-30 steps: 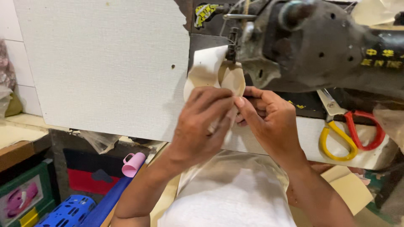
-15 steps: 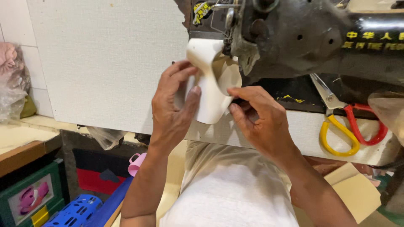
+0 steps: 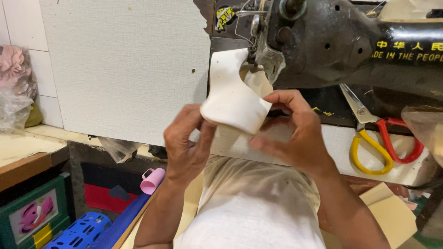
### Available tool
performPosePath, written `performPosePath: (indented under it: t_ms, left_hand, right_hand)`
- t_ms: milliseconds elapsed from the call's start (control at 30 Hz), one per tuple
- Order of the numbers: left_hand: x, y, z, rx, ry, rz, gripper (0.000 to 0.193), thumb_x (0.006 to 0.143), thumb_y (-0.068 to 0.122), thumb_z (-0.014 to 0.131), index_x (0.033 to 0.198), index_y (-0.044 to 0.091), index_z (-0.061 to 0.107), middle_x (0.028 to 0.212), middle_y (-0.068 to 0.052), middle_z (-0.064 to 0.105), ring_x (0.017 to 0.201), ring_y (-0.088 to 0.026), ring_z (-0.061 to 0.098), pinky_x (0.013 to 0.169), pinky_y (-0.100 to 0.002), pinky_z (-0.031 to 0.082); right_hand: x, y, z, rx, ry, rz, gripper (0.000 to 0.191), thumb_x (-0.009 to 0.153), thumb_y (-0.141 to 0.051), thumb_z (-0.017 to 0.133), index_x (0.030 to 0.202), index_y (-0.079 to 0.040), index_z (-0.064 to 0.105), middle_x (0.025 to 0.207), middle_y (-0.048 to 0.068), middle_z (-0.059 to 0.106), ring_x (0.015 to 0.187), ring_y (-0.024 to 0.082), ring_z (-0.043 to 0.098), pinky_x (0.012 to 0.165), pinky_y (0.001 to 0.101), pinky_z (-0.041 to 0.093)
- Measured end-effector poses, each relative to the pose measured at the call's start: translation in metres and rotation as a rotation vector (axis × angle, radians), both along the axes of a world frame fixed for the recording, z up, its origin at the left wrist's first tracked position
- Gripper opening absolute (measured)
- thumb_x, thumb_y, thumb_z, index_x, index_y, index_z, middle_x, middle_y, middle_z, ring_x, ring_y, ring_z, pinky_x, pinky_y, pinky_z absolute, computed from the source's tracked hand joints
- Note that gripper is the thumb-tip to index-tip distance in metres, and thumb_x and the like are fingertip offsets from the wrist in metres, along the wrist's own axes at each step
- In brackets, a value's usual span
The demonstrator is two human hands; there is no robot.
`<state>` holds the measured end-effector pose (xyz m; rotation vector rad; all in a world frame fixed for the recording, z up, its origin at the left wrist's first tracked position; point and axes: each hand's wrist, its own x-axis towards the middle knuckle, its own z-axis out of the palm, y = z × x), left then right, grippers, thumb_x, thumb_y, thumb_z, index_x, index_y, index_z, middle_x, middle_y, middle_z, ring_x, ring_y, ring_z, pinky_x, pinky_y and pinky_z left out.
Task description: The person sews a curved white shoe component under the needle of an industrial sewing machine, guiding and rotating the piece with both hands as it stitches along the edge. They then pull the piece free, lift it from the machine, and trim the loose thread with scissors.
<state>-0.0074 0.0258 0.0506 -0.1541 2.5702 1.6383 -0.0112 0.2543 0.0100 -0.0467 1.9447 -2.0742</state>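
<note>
Compared with the views from a second and half a second earlier, the cream-white curved piece of stiff leather-like material is seen to have been turned and opened out: where it was earlier bunched behind both hands close together, its broad pale face is now shown toward the camera and the hands have been drawn apart. From this it may be judged that the piece has been repositioned at the needle of the old black cast-iron sewing machine, so that a different edge is presented for stitching. The left hand is pinched on the lower left corner of the piece with thumb and fingers, while the right hand is curled at its right edge; whether those fingers actually grip it cannot be told. The piece is held up in the air just in front of the machine head, its upper end at the needle area. Its long axis is run from lower right to upper left, slightly tilted from upright, with the narrower end pointed up. Scissors with yellow and red handles are left lying on the machine bed, well apart to the right.
</note>
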Motion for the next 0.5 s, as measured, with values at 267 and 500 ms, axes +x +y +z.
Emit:
performPosePath:
  t_ms: [267,500]
  left_hand:
    - [-0.017,0.008,-0.010,-0.355,0.416,-0.454,0.029,0.089,0.009,0.081,0.117,0.004,0.073,0.121,-0.014,0.070,0.125,-0.034,0.060,0.109,-0.049,0.045]
    - [-0.036,0.004,-0.020,-0.406,0.405,-0.544,0.039,0.080,0.006,0.083,0.117,0.002,0.070,0.125,-0.018,0.067,0.132,-0.040,0.054,0.118,-0.051,0.039]
  right_hand:
    - [0.003,-0.014,0.021,0.342,0.120,-0.067,0.054,0.085,-0.012,0.087,0.130,-0.001,0.059,0.123,0.009,0.071,0.111,0.015,0.072,0.096,0.0294,0.061]
    - [0.007,-0.006,0.016,0.155,0.042,-0.076,0.066,0.089,0.004,0.070,0.150,0.001,0.044,0.142,0.014,0.064,0.132,0.020,0.064,0.110,0.0335,0.054]
